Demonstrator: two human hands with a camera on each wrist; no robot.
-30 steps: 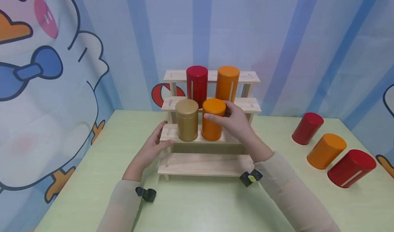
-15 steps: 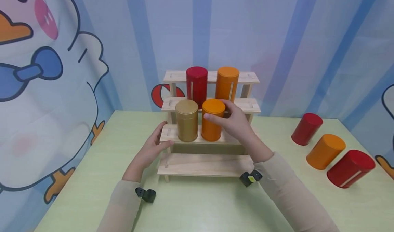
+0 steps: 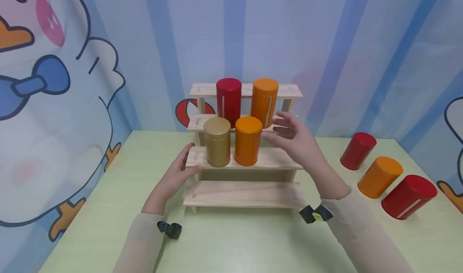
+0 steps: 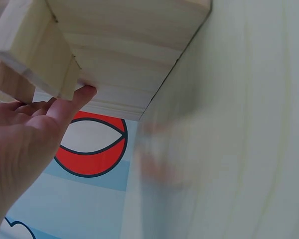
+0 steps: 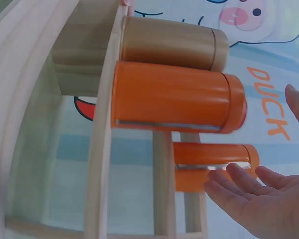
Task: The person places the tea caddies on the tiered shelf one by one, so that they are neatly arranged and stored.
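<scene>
A wooden tiered stand (image 3: 242,193) holds cans on two of its tiers. On the second tier from the bottom, a gold can (image 3: 218,142) is upright beside an orange can (image 3: 248,141); one tier higher are a red can (image 3: 229,103) and another orange can (image 3: 265,102). The left hand (image 3: 175,178) grips the stand's left end, thumb at the shelf's front edge; its fingers show against the wood in the left wrist view. Just right of the front orange can, the right hand (image 3: 300,142) is off it, fingers spread and holding nothing, also in the right wrist view (image 5: 259,199).
On the table (image 3: 231,241) at the right lie or lean a small red can (image 3: 358,151), an orange can (image 3: 380,177) and a larger red can (image 3: 408,197). A patterned cloth (image 3: 282,31) hangs behind the stand.
The right hand has let go of the front orange can and moved to the right, its fingers spreading. That can stays on its tier, and the left hand keeps its hold on the stand.
</scene>
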